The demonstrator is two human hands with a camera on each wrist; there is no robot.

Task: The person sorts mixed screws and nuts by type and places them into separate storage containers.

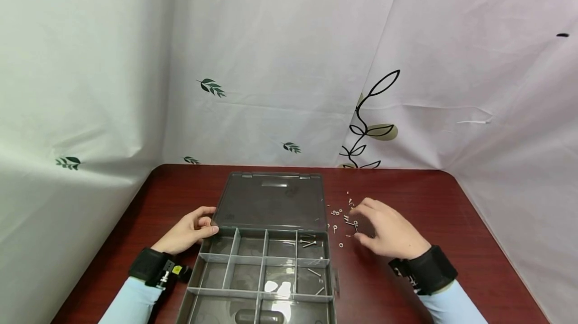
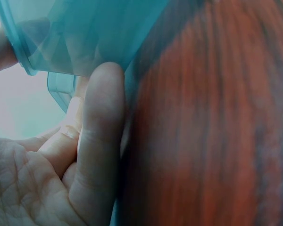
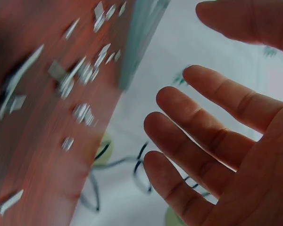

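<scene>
A grey see-through compartment box (image 1: 262, 259) lies with its lid (image 1: 273, 201) folded back on the table. My left hand (image 1: 189, 228) grips the box's left edge near the hinge; in the left wrist view, the thumb (image 2: 104, 103) lies along the plastic and the other fingers bend behind it. To the right of the box, my right hand (image 1: 390, 228) hovers beside scattered small screws (image 1: 351, 223) and nuts (image 1: 340, 245). Its fingers are apart, with nothing held, as the right wrist view shows. Several screws (image 1: 314, 272) lie inside the right-hand compartments.
The dark red wooden table (image 1: 406, 188) carries the box and loose hardware. White cloth (image 1: 271, 63) with leaf prints hangs behind and at both sides. A latch (image 1: 336, 282) sticks out from the box's right side.
</scene>
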